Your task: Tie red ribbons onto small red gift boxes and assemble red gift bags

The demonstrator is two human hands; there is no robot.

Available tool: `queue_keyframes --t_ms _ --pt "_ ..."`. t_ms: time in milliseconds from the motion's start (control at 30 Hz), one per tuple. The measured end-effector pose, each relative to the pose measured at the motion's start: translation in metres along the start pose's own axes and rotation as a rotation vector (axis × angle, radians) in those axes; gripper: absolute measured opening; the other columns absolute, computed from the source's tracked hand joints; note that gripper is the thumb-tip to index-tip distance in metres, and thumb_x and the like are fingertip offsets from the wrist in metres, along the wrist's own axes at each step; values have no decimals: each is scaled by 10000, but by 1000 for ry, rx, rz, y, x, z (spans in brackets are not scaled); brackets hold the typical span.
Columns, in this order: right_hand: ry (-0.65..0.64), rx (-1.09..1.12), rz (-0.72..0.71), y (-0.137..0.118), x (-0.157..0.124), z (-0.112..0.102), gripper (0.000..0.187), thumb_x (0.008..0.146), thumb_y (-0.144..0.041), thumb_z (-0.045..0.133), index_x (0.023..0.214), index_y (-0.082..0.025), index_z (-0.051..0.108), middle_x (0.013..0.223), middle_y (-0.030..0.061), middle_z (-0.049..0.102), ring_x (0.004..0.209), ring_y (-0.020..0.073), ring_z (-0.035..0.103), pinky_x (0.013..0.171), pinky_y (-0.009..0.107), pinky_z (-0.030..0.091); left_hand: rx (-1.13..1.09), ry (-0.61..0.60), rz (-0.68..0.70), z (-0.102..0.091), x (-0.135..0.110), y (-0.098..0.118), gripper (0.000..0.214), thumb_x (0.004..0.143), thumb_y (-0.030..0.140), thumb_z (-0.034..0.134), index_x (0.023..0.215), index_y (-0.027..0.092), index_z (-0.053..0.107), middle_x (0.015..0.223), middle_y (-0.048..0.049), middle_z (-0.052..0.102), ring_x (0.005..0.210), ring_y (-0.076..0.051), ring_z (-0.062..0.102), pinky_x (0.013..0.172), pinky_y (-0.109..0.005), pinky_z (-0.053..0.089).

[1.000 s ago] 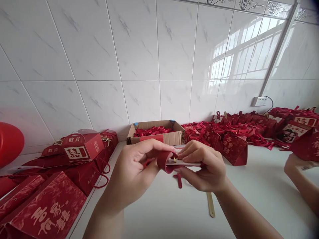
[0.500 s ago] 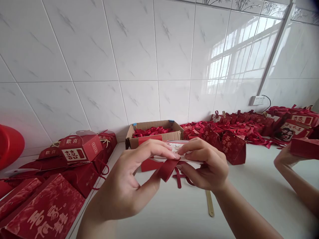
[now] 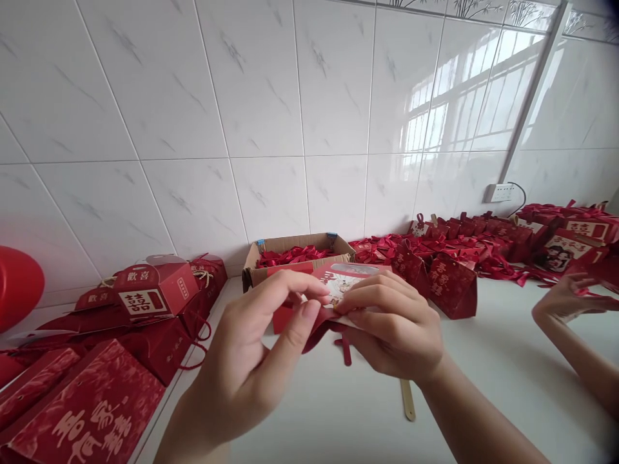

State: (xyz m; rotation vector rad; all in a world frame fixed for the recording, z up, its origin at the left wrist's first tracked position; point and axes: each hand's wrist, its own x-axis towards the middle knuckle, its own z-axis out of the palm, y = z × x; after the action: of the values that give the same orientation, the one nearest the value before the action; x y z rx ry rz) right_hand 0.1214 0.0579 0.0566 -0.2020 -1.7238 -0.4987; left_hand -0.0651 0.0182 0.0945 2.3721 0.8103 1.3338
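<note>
At left hand: pinching red strip.
With right hand, gripping printed carton; keep strip flat.

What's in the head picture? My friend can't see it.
The right hand grips a red-and-white printed piece above a white table, left hand at its edge. Behind is a cardboard box of red ribbons; red boxes flank it.

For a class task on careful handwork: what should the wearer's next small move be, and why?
Probably the left hand should straighten the red strip, since it sags in a bend beside the printed card, which the right hand holds.
</note>
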Motion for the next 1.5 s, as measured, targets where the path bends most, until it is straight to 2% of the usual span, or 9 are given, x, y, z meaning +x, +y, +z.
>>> queue_keyframes --t_ms 100,167,567,1167,1333,1500 --pt "-13 -22 0 1 -1 0 196 798 -70 632 762 -229 523 736 14 714 597 147 636 556 303 483 127 -48 43 1 -1 1 175 899 150 499 1010 259 578 964 1 603 911 -136 588 835 -234 491" --pt "-16 -39 3 1 -2 1 201 797 -75 634 744 -232 520 733 5 712 597 142 633 557 299 484 174 -81 45 1 -1 1 228 874 123 512 1042 265 573 993 7 583 956 -135 572 883 -231 479" --pt "-32 -70 -27 0 0 1 207 779 -37 620 700 -199 518 715 14 716 620 133 638 552 282 488 199 -92 -35 3 0 1 203 863 90 502 965 264 530 939 45 570 887 -96 562 826 -193 478" --pt "-19 -65 52 1 -4 5 217 772 -26 612 741 -214 508 719 -11 693 578 116 572 545 280 442 184 -73 38 3 3 -4 201 872 63 490 931 242 563 931 39 568 842 -71 575 773 -159 488" --pt "38 -39 68 4 -7 11 232 745 -7 614 758 -212 506 740 6 695 603 134 603 545 290 446 211 -62 91 2 5 -7 205 873 64 486 950 229 580 998 23 591 959 -89 569 818 -170 479" --pt "43 -38 73 4 -7 13 233 757 -14 611 762 -216 495 806 14 724 616 132 610 546 287 452 235 -50 101 2 7 -9 198 876 70 485 936 227 589 1003 24 581 982 -93 561 907 -191 444"
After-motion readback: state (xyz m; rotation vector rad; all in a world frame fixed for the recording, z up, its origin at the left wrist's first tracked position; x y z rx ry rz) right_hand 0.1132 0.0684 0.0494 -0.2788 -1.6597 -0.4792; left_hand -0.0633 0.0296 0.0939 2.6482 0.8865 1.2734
